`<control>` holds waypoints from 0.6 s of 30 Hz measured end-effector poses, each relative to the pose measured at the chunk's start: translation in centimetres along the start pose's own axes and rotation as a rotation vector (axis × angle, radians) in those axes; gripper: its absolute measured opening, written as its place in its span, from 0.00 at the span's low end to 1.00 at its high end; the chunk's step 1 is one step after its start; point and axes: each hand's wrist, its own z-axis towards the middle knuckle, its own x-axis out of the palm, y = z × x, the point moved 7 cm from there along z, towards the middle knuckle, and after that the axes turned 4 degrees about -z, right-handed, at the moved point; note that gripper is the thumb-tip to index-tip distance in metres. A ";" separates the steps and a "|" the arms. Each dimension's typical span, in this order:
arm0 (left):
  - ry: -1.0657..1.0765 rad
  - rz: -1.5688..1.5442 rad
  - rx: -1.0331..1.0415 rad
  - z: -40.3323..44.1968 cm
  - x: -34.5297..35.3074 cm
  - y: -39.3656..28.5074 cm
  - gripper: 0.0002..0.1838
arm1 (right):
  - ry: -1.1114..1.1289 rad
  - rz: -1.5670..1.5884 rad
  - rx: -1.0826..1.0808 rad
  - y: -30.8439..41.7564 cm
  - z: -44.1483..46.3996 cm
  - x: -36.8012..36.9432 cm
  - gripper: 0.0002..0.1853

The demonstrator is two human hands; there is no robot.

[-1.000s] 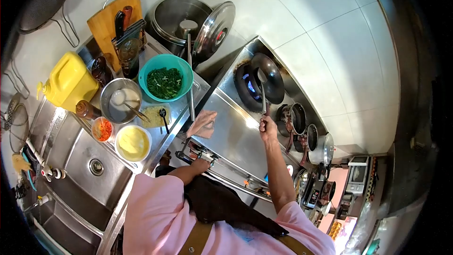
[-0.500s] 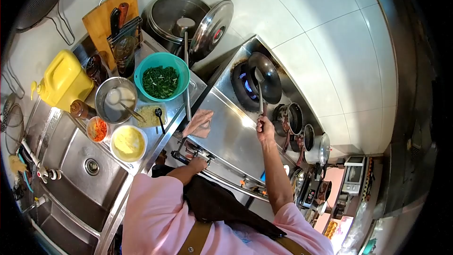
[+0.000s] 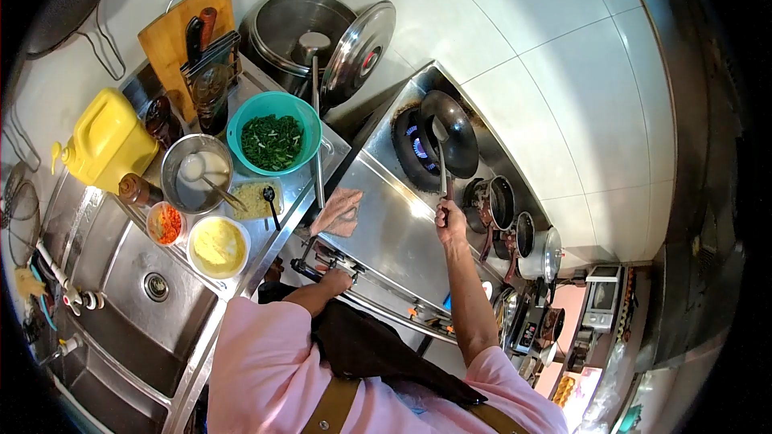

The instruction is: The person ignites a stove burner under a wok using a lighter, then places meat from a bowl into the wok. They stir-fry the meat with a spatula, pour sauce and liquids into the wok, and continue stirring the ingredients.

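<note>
My right hand (image 3: pixel 450 219) is closed around the handle of a metal ladle (image 3: pixel 442 162), whose bowl rests against the inside of a dark wok (image 3: pixel 456 130). The wok is tilted beside a burner (image 3: pixel 416 149) with blue flames showing. Down at the stove's front edge, my left hand (image 3: pixel 336 281) is closed at a control knob (image 3: pixel 354 277); its fingers are partly hidden. A pink cloth (image 3: pixel 338 213) lies on the steel stove top (image 3: pixel 386 217), above my left hand.
Left of the stove are a teal bowl of chopped greens (image 3: pixel 273 137), a steel bowl (image 3: pixel 178 193), a yellow jug (image 3: pixel 108 141), a white tub (image 3: pixel 218 247) and a sink (image 3: pixel 137 285). A large pot (image 3: pixel 277 16) stands behind; small pans (image 3: pixel 503 201) sit right of the wok.
The view has shifted slightly, so the counter items appear a little further left. The ladle's bowl has moved slightly within the wok. Both hands keep their grips.
</note>
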 end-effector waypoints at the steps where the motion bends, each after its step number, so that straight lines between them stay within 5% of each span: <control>1: -0.004 0.001 -0.003 0.0 0.0 0.0 0.12 | -0.003 0.000 0.001 0.0 0.0 0.0 0.06; 18: -0.009 0.001 -0.019 0.2 0.5 0.4 0.10 | -0.007 -0.013 -0.014 -0.4 0.1 -0.2 0.06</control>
